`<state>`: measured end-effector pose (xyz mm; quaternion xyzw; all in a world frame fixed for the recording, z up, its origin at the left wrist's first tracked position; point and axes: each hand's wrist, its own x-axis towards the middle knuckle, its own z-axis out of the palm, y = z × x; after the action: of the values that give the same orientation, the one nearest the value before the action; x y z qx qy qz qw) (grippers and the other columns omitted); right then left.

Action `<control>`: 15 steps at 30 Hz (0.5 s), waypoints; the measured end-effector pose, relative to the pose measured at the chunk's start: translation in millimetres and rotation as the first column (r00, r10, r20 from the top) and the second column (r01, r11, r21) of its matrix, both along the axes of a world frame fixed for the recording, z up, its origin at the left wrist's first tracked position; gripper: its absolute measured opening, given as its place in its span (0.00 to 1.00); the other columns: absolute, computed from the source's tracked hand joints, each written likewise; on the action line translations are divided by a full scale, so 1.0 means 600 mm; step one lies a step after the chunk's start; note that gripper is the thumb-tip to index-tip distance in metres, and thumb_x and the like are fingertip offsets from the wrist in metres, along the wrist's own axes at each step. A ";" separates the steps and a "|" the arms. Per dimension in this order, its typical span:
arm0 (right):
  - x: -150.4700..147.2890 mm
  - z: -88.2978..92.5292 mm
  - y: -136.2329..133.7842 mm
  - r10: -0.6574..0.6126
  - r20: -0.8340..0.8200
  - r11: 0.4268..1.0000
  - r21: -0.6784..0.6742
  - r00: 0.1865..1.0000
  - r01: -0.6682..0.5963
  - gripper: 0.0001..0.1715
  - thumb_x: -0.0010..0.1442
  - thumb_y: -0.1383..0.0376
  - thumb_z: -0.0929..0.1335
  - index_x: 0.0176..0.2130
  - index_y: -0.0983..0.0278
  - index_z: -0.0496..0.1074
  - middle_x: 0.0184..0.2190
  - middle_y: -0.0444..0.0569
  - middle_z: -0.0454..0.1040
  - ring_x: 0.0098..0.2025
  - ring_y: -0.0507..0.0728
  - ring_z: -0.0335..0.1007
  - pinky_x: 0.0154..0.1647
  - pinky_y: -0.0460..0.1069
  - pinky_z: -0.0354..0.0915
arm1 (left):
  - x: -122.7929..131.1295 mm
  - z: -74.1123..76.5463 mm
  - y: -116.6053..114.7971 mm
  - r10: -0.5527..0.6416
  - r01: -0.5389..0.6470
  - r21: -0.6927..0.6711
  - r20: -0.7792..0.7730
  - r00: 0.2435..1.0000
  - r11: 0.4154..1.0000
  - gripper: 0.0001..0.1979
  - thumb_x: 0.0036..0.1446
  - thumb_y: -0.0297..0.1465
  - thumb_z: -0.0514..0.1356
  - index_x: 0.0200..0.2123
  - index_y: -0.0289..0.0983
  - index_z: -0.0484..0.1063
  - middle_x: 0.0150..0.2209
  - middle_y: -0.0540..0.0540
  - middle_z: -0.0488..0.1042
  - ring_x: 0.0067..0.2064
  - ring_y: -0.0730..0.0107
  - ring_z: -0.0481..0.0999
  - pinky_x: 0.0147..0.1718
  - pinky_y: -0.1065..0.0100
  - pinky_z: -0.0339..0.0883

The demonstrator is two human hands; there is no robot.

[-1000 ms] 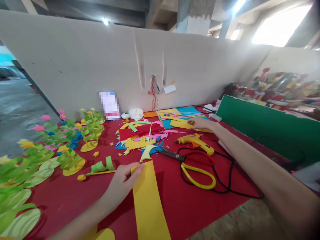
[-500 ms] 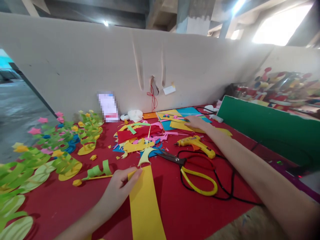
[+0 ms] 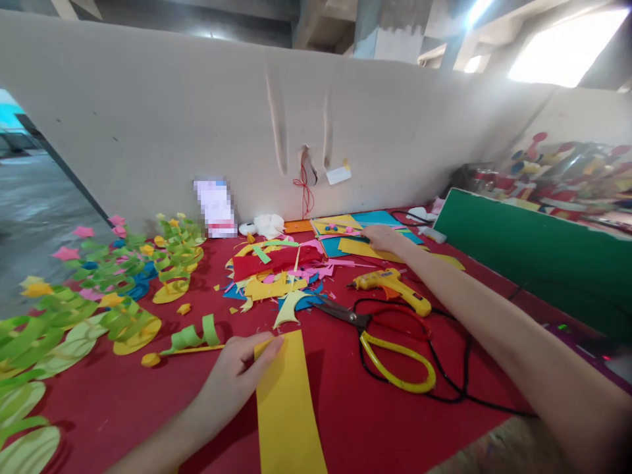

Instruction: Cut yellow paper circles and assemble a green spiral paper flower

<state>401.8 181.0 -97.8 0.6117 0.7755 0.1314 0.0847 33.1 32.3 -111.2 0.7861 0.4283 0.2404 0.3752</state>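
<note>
My left hand [image 3: 241, 368] pinches the top end of a wide yellow paper strip [image 3: 289, 408] between thumb and fingers. My right hand [image 3: 382, 238] is stretched far forward over the coloured sheets, its fingers closed around a thin dark pen-like stick [image 3: 360, 238]. Under and beside it lie a yellow sheet [image 3: 363, 249] and a blue sheet [image 3: 378, 219]. Scissors [image 3: 368, 322] with yellow and red handles rest right of the strip, blades towards the scraps. Just behind them is a yellow glue gun [image 3: 392, 284]. Left of my left hand lies a green paper spiral [image 3: 195, 336] with a yellow stick.
Paper scraps [image 3: 271, 270] are heaped mid-table on the red cover [image 3: 212, 421]. Finished spiral paper flowers [image 3: 133, 283] crowd the left side. A phone [image 3: 217, 207] leans against the pale wall. A green board [image 3: 523, 263] and a black cable [image 3: 464, 375] are on the right.
My right hand has shifted slightly left over the sheets, and more of the dark stick shows. My left hand keeps its hold on the yellow strip. The view has turned slightly.
</note>
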 end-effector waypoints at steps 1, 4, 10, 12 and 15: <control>0.006 0.000 -0.005 -0.004 0.008 1.000 0.009 1.000 0.004 0.16 0.59 0.63 0.63 0.47 0.66 0.64 0.46 0.52 0.66 0.43 0.57 0.66 0.41 0.56 0.65 | 0.000 0.000 0.000 -0.001 0.001 0.001 -0.003 1.000 1.000 0.18 0.56 0.38 0.45 0.18 0.37 0.53 0.17 0.55 0.49 0.20 0.77 0.52 0.19 0.71 0.46; 0.023 0.002 -0.020 -0.042 0.035 0.998 0.039 0.999 0.040 0.16 0.59 0.63 0.63 0.47 0.65 0.64 0.47 0.52 0.66 0.43 0.57 0.66 0.41 0.56 0.65 | 0.000 0.002 -0.001 0.001 -0.001 0.013 -0.009 1.000 1.000 0.17 0.56 0.38 0.45 0.18 0.37 0.52 0.18 0.55 0.48 0.20 0.77 0.50 0.19 0.71 0.45; 0.041 0.016 -0.058 -0.145 0.100 0.989 0.044 0.984 0.142 0.15 0.59 0.63 0.62 0.46 0.66 0.65 0.45 0.51 0.67 0.42 0.56 0.67 0.40 0.55 0.65 | 0.000 0.002 -0.002 -0.001 0.001 0.027 -0.011 1.000 1.000 0.17 0.56 0.38 0.45 0.18 0.37 0.50 0.18 0.55 0.47 0.20 0.77 0.50 0.19 0.71 0.45; 0.038 0.021 -0.073 -0.148 0.122 0.989 0.024 0.981 0.146 0.15 0.59 0.63 0.62 0.46 0.66 0.65 0.45 0.51 0.67 0.42 0.56 0.67 0.40 0.55 0.65 | -0.001 0.001 -0.001 -0.013 0.013 0.026 -0.010 1.000 1.000 0.17 0.56 0.38 0.45 0.18 0.37 0.51 0.18 0.55 0.48 0.20 0.77 0.50 0.19 0.71 0.45; 0.032 0.024 -0.095 -0.141 0.147 0.989 -0.020 0.979 0.145 0.15 0.59 0.63 0.63 0.46 0.66 0.65 0.45 0.52 0.67 0.42 0.56 0.67 0.41 0.55 0.65 | -0.001 0.001 0.000 -0.030 0.030 0.026 -0.006 1.000 0.999 0.18 0.57 0.38 0.44 0.18 0.37 0.52 0.17 0.55 0.49 0.20 0.77 0.51 0.19 0.72 0.46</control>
<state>420.9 123.8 -83.5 0.6532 0.7233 0.1571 0.1596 32.6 32.1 -110.5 0.7980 0.4144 0.2380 0.3672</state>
